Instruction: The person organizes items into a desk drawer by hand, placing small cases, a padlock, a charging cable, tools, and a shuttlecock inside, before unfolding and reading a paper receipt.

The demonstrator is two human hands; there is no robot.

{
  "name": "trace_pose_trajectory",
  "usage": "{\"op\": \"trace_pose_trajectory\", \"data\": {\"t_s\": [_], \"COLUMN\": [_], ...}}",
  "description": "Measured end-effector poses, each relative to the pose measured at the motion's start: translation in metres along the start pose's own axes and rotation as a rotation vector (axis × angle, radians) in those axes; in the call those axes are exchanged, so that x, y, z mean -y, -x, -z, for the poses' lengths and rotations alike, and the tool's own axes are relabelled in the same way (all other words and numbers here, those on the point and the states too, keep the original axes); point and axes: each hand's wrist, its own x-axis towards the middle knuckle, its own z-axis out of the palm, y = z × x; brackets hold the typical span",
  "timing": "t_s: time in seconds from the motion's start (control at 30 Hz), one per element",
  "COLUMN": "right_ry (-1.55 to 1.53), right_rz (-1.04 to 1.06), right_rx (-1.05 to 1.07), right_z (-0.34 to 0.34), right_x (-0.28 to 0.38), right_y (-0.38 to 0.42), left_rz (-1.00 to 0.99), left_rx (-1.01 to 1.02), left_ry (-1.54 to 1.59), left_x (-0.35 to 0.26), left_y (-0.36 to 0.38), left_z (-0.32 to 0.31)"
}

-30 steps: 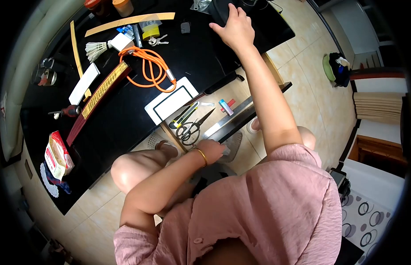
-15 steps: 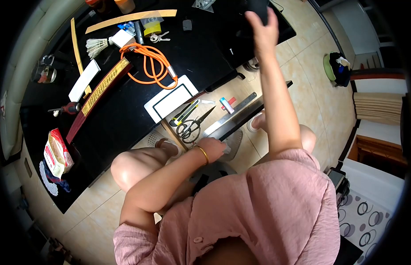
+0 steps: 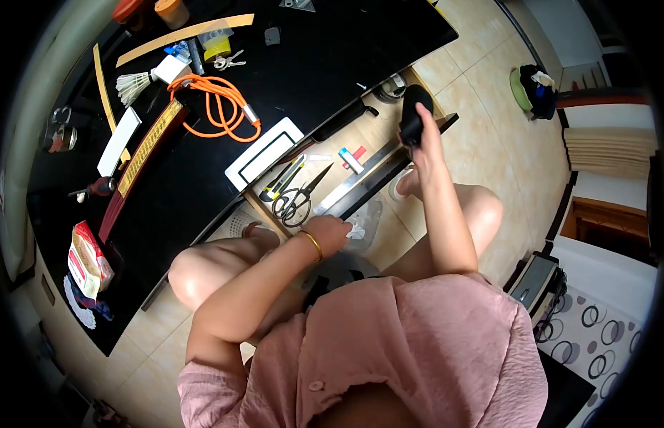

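Note:
My right hand [image 3: 427,135] is wrapped round a black, rounded, elongated object [image 3: 413,118], held over the far right end of an open drawer [image 3: 266,214]. My left hand [image 3: 329,234], with a gold bangle at the wrist, is closed at the near end of the black drawer front [image 3: 378,188]; its fingertips are partly hidden. White crumpled material [image 3: 356,231] shows beside those fingers. Inside the drawer lie black-handled scissors [image 3: 300,200], a yellow-and-black utility knife [image 3: 285,178], a metal ruler [image 3: 357,178] and a small blue-and-white item [image 3: 351,160] across a red one.
On the black desk [image 3: 196,164] lie a coiled orange cable [image 3: 221,107], a white box [image 3: 264,153], a dark red folding fan [image 3: 143,167], a shuttlecock [image 3: 134,87], keys [image 3: 228,60] and a tissue pack [image 3: 88,260]. My knees flank the drawer. A clear plastic bag [image 3: 371,220] hangs below it.
My right hand has come down from above the desk's right end to the drawer, bringing the black object. My left hand stays at the drawer front. The view has shifted slightly.

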Motion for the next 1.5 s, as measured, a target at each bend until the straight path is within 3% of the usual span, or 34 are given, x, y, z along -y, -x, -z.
{"op": "trace_pose_trajectory", "data": {"t_s": [0.07,0.13,0.2,0.27,0.33,0.43,0.47,0.57,0.6,0.73,0.87,0.93,1.0,1.27,1.37,1.43,1.5], "right_ry": [-0.037,0.101,0.437,0.719,0.791,1.066,1.067,0.173,0.172,0.37,1.257,1.353,1.423,1.292,0.762,0.354,0.13], "right_rz": [0.038,0.067,0.166,0.033,0.001,0.437,0.438,0.753,0.756,0.805,0.99,0.974,0.805,1.007,0.472,0.318,0.303], "right_rx": [-0.109,-0.357,-0.658,-0.77,-0.713,-0.695,-0.693,-0.424,-0.423,0.281,0.346,0.352,0.439,0.495,0.582,0.423,0.192], "right_z": [-0.013,0.002,0.007,-0.01,-0.014,-0.023,-0.024,-0.033,-0.037,-0.095,-0.129,-0.139,-0.144,-0.126,-0.103,-0.07,-0.03], "right_x": [-0.016,-0.048,-0.068,-0.047,-0.043,-0.041,-0.039,-0.03,-0.026,0.03,0.055,0.063,0.066,0.067,0.085,0.096,0.09], "right_y": [-0.027,-0.09,-0.118,-0.085,-0.078,-0.069,-0.065,-0.043,-0.03,0.048,0.029,0.026,0.023,0.017,0.0,-0.015,-0.034], "left_rz": [-0.009,-0.004,0.002,0.002,0.008,0.012,0.014,0.029,0.028,-0.007,-0.005,0.005,0.016,0.005,0.009,0.005,0.004], "left_rx": [-0.023,-0.011,0.001,-0.006,-0.004,-0.004,-0.004,0.014,0.012,-0.025,-0.023,-0.012,0.006,0.002,0.004,0.013,0.018], "left_ry": [0.005,0.001,0.001,0.014,0.019,0.015,0.008,0.009,0.007,0.005,0.003,0.002,0.008,0.007,0.011,-0.007,-0.017], "left_x": [0.001,0.001,0.001,0.002,0.002,0.002,0.002,-0.002,-0.002,0.002,0.002,0.001,0.0,-0.001,0.0,0.0,-0.002], "left_y": [0.0,0.0,-0.001,0.0,0.0,-0.001,-0.001,0.001,0.0,0.002,0.0,-0.001,0.0,0.0,-0.001,-0.001,-0.001], "left_z": [-0.002,0.0,0.0,0.0,-0.002,-0.003,-0.004,0.003,0.003,-0.006,-0.003,0.0,0.0,0.003,0.003,0.004,0.003]}}
